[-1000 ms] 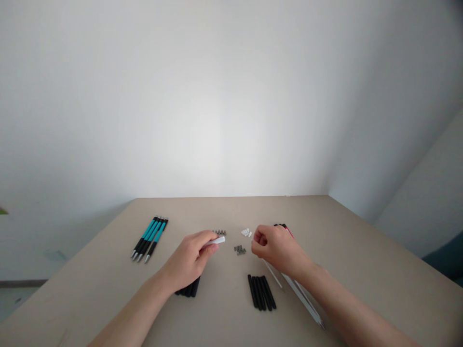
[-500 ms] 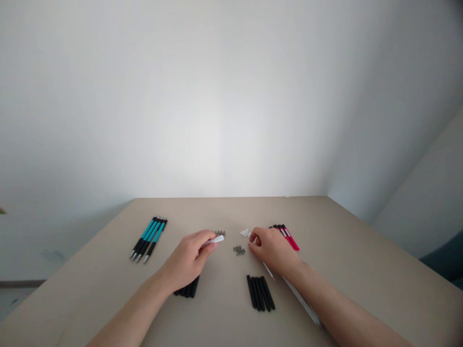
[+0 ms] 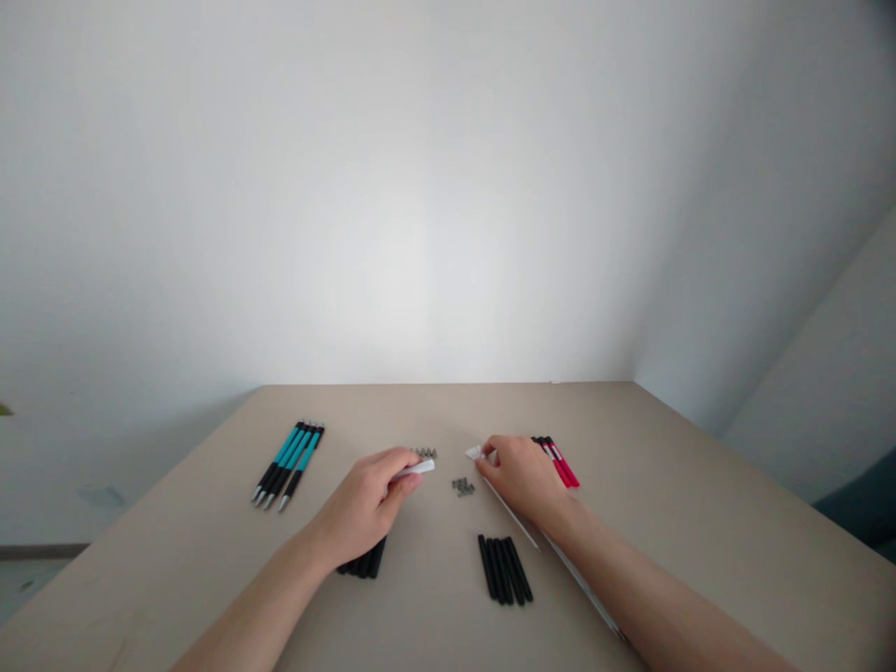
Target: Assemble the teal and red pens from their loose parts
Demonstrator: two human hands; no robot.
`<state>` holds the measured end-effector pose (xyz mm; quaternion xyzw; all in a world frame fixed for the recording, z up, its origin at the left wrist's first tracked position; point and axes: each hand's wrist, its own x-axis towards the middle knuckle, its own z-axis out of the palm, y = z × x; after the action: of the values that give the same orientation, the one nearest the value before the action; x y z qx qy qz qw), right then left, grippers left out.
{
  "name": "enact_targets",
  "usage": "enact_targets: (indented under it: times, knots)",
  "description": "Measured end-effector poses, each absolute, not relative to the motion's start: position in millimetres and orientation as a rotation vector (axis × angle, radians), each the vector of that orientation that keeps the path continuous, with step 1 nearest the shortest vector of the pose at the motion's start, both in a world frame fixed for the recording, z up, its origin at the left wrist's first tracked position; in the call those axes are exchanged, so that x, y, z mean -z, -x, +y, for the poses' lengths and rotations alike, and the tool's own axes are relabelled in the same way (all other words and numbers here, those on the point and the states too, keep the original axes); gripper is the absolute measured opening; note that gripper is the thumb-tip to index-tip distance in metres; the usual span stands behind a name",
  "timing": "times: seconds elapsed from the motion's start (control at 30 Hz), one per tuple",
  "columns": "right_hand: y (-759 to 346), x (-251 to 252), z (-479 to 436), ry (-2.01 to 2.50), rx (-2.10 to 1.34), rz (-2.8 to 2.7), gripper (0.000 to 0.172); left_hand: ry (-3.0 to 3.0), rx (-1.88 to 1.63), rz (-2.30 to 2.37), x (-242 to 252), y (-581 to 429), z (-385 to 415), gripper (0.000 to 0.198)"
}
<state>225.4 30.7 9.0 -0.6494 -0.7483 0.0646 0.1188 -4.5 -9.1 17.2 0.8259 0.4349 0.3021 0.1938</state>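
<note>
My left hand [image 3: 374, 495] is closed round a white pen barrel [image 3: 418, 468], whose end sticks out past the thumb and fingers. Small springs [image 3: 425, 453] lie just beyond it. Under the left wrist, partly covered, are several black tubes [image 3: 362, 563]. My right hand [image 3: 518, 476] has its thumb and fingers pinched beside a little pile of small white parts [image 3: 473, 453]. A thin white pen refill [image 3: 516, 520] slants from its fingertips down toward me; the grip on it is partly hidden. Small grey metal parts [image 3: 463, 486] sit between the hands.
Several teal and black pens [image 3: 288, 464] lie in a row on the left of the beige table [image 3: 420, 616]. More black tubes [image 3: 505, 569] are at front right. Red barrels [image 3: 560, 462] lie behind my right hand, and long thin white sticks [image 3: 586, 588] lie partly under my right forearm.
My right hand has shifted slightly away from me, its fingertips now at the small white parts. More of the thin refill shows below it. The left hand has stayed almost still.
</note>
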Motion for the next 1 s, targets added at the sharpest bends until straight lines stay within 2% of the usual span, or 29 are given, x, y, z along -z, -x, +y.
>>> enact_targets:
  times: [0.4, 0.6, 0.67, 1.0]
  knots:
    - [-226, -16, 25, 1.816, -0.198, -2.151, 0.015, -2.315, -0.849, 1.226, -18, 4, -9, 0.02]
    - [-220, -26, 3, 1.048, -0.226, -2.174, 0.021, -2.293, -0.845, 1.218, -18, 4, -8, 0.019]
    - [-216, -26, -3, 0.919, -0.227, -2.195, 0.024, -2.3, -0.847, 1.168, -18, 4, -7, 0.018]
    - [-209, -25, -3, 0.92, -0.243, -2.206, 0.029, -2.33, -0.836, 1.058, -20, 6, -6, 0.024]
